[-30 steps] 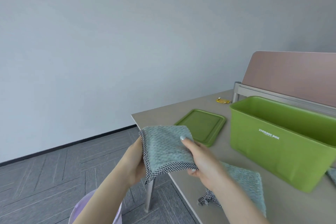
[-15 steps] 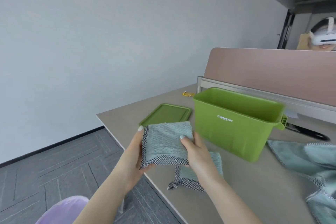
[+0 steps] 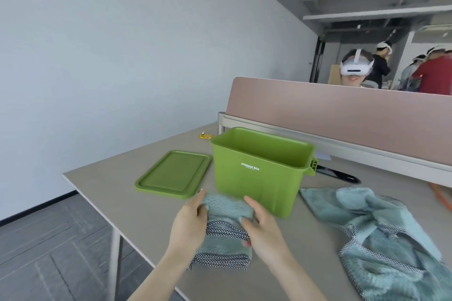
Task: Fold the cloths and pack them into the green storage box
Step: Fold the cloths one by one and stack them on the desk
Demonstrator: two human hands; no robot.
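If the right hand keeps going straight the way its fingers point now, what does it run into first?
Most likely the near wall of the green storage box. The right hand, gripping the folded cloth, points forward at that wall, below the rim. Depth is unclear.

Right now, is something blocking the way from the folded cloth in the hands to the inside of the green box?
Nothing visible: the storage box is open, its lid lying beside it on the table.
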